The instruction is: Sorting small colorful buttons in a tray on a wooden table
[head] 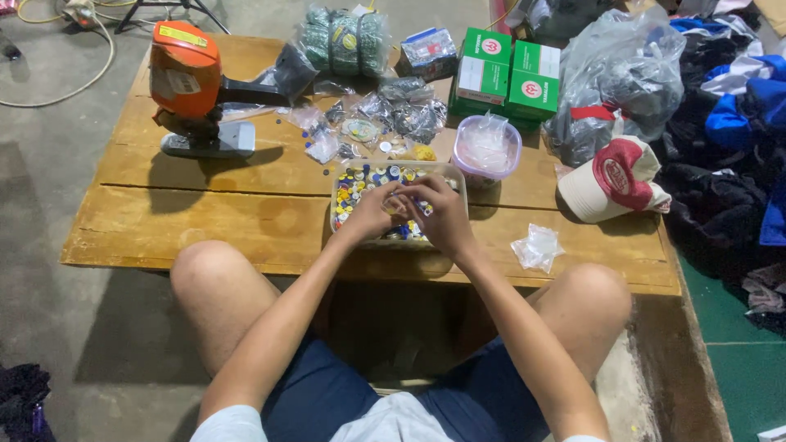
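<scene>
Head view: a clear tray (pixel 458 184) of small coloured buttons (pixel 360 184) is seen under both hands. Left hand (pixel 372 214) and right hand (pixel 442 214) are curled, fingertips pressed together over the buttons; what is pinched cannot be told. A lidded tub (pixel 486 147) of white bits is set just beyond the right hand.

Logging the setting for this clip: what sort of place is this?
Probably a small garment workshop. An orange cutting machine stands on a low wooden table, heaps of clothing lie at the right, and both hands are in a tray of coloured buttons.
</scene>
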